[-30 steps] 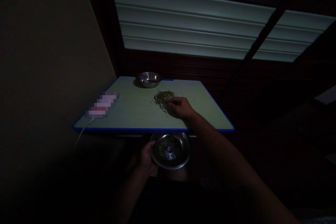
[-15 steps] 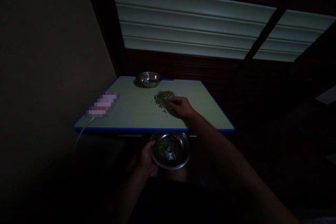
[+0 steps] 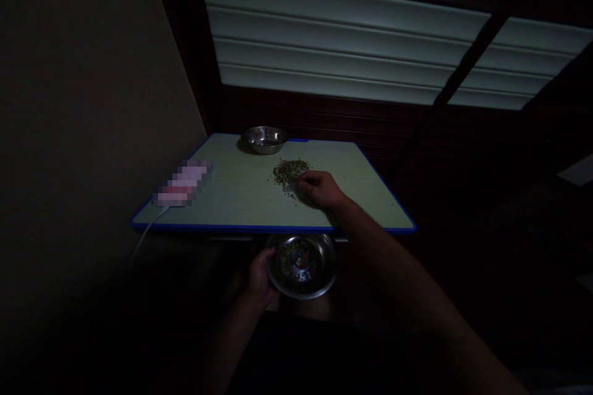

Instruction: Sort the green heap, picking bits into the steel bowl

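My left hand (image 3: 260, 274) grips the left rim of a metal bowl (image 3: 327, 274), which is just below the table's front edge. Some small greenish bits and a little reddish piece show dimly inside that bowl. On the pale table, my right hand (image 3: 320, 189) rests at the near right side of a loose pile of small green-brown grains (image 3: 290, 171). Its fingers are bent and pinched together; what is between them, if anything, is too small and dark to make out. A few grains lie scattered in front of the pile.
The pale table (image 3: 231, 197) has a blue edge. A second metal bowl (image 3: 265, 147) stands at its back. A pixelated pinkish object (image 3: 182, 184) with a white cable (image 3: 147, 232) lies at the left. Behind is a dark wooden frame with pale slatted panels (image 3: 324, 37).
Almost nothing differs. The view has shifted very slightly, while my right hand stays by the grains and my left hand keeps hold of the bowl.
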Tool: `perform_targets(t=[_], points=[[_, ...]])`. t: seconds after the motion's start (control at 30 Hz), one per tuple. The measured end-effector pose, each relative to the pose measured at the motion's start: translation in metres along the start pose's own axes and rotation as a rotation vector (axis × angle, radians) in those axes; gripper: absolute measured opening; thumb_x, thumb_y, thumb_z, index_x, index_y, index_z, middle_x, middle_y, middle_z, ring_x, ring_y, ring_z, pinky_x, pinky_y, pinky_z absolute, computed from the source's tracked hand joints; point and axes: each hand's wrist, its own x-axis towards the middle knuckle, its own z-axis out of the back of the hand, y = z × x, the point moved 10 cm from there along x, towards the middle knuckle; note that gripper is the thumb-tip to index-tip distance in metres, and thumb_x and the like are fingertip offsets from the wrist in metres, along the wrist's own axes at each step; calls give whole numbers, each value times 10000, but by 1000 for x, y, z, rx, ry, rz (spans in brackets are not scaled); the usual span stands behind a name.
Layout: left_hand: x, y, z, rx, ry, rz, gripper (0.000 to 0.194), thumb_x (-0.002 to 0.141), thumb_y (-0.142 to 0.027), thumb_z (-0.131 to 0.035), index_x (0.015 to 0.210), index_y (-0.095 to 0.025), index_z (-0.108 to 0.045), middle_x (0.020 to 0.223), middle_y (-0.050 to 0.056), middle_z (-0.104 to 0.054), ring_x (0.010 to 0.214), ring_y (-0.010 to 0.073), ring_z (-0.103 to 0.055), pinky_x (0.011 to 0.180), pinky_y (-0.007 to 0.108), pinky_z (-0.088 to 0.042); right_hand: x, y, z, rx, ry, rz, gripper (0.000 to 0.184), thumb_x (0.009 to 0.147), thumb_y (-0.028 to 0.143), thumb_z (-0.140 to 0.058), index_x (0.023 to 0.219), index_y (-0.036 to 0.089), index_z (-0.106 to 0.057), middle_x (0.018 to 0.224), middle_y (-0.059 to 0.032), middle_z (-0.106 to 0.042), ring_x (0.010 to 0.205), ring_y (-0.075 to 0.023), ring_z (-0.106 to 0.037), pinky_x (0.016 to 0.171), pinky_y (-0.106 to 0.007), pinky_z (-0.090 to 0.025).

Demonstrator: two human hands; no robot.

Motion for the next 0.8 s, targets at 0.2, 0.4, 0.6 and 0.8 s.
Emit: perform_targets(t=[0.2,0.4,0.6,0.8], points=[[3,1,1,4,14,-3,118,672,-223,-629,700,-136,-703,670,75,-732,627,211,-673,620,318,-541,1,0,-4,9,41,-21,183,740,228,-602,831,146,-738,801,-34,-714,766,-154,-616,759,-284,-465],[6,2,6,2,-9,-2,105,663,-222,-640,702,-141,-694,648,69,-720,646,224,-677,645,330,-544,2,-2,-6,50,74,-14,199,750,197,-589,863,141,-743,812,-33,-721,773,-154,-625,775,-284,-472],[2,0,1,-5,22,-19,143,675,-215,-641,766,-134,-714,720,77,-742,707,235,-692,677,336,-546,4,-4,-4,126,44,16,286,709,185,-636,980,150,-721,901,-40,-721,800,-146,-617,795,-291,-477],[0,0,0,-8,17,6,143,684,-215,-641,769,-122,-710,718,81,-738,672,223,-681,655,327,-540,7,3,-17,213,147,-22,239,687,198,-677,914,139,-717,831,-24,-709,754,-132,-606,761,-273,-481]])
